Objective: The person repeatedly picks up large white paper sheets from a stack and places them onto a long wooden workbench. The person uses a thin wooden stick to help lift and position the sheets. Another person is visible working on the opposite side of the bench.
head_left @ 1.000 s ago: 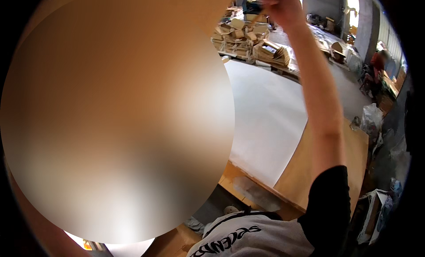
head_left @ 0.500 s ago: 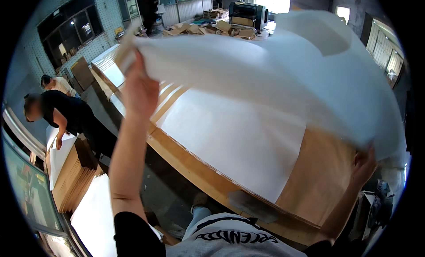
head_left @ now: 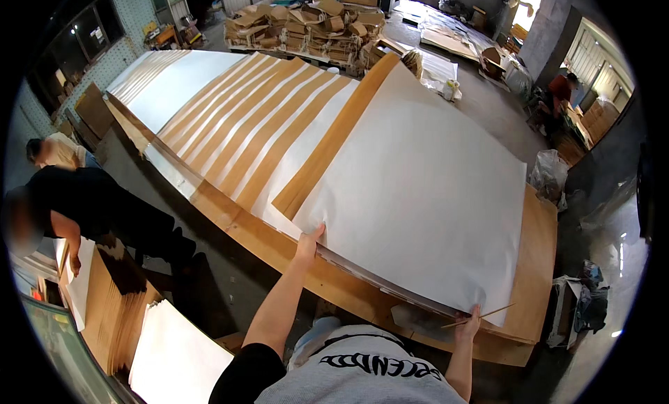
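Observation:
A large white sheet of paper (head_left: 418,174) lies spread over the long table in front of me, with a brown band (head_left: 341,136) along its left edge. My left hand (head_left: 310,241) is closed on the sheet's near edge, close to its left corner, thumb on top. At the near right corner my right hand (head_left: 468,323) also pinches the edge. A thin wooden stick (head_left: 498,311) crosses this hand and pokes out on both sides; its fingers are partly hidden. Further left, overlapping white sheets with brown strips (head_left: 261,136) lie fanned out.
The wooden table (head_left: 535,265) shows bare at its right end and along its near edge. Two people (head_left: 104,202) work at the left by a stack of brown board (head_left: 122,313). Cardboard piles (head_left: 300,31) stand behind. Another person (head_left: 559,90) is at the far right.
Both hands have come down from holding the sheet raised and billowing to the table's near edge. The sheet now lies flat, and the view has shifted right.

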{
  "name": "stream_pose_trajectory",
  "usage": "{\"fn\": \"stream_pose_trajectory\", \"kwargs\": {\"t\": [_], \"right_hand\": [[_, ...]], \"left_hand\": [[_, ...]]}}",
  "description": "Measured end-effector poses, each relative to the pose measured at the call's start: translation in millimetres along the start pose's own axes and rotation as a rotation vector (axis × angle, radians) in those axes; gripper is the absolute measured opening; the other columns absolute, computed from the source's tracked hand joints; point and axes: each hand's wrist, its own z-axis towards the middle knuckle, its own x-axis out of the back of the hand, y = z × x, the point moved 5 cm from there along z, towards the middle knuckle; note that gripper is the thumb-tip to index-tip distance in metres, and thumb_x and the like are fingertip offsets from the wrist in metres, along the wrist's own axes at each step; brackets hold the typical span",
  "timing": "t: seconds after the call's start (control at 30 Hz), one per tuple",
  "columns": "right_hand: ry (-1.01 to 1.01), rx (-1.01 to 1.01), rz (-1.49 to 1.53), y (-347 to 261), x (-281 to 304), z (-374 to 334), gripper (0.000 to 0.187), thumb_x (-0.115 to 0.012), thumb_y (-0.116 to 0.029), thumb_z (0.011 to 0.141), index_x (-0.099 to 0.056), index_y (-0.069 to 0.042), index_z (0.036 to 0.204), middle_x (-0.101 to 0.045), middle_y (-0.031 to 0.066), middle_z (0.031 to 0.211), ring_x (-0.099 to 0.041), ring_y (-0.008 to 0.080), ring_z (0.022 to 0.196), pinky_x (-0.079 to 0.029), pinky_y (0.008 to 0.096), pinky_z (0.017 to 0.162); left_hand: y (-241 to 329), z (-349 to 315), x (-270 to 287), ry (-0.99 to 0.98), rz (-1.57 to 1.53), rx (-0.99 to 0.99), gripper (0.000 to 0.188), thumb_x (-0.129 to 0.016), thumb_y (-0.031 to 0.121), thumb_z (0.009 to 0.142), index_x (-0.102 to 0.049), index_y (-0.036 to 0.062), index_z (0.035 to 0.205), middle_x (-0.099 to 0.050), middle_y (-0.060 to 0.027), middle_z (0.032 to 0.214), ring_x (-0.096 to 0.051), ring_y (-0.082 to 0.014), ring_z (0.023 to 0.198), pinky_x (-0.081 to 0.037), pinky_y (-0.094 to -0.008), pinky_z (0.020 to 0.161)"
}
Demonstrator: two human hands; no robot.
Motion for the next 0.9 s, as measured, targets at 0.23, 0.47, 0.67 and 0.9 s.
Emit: {"fn": "stream_pose_trajectory", "kwargs": {"t": [0.23,0.47,0.67,0.9], "right_hand": [[-0.064,-0.040,0.017,16,-7,1,0.041,-0.054,-0.033,0.083,-0.044,-0.010,0.115,-0.046,0.0023,0.111,-0.045,0.0157,0.097,-0.038,0.0322,0.082],[0.042,-0.037,-0.027,26,-5,-1,0.041,-0.056,-0.029,0.082,-0.046,-0.007,0.115,-0.048,0.0012,0.111,-0.045,0.0149,0.099,-0.034,0.0287,0.086],[-0.018,-0.014,-0.023,24,-17,-13,0.038,-0.056,-0.026,0.082,-0.046,-0.006,0.113,-0.049,0.0021,0.109,-0.046,0.0146,0.098,-0.035,0.0283,0.085],[-0.081,0.023,-0.078,14,-49,-32,0.035,-0.050,-0.029,0.086,-0.047,-0.006,0.111,-0.053,0.0045,0.101,-0.051,0.0177,0.089,-0.045,0.0341,0.067]], "left_hand": [[-6,9,9,-0.035,-0.172,0.086,0.047,-0.060,0.022,0.079,-0.043,-0.0019,0.116,-0.051,-0.0073,0.112,-0.045,-0.0179,0.104,-0.035,-0.0300,0.088],[5,0,10,-0.071,-0.442,0.173,0.037,-0.053,0.014,0.083,-0.042,0.0020,0.116,-0.050,-0.0062,0.114,-0.045,-0.0180,0.106,-0.034,-0.0319,0.092],[-7,9,23,-0.130,-0.497,0.159,0.035,-0.047,0.020,0.085,-0.043,0.0042,0.116,-0.052,-0.0052,0.112,-0.047,-0.0190,0.105,-0.034,-0.0332,0.091],[-7,6,22,-0.140,-0.549,0.204,0.036,-0.044,0.024,0.086,-0.044,0.0053,0.117,-0.051,-0.0053,0.113,-0.045,-0.0196,0.107,-0.032,-0.0339,0.092]]}}
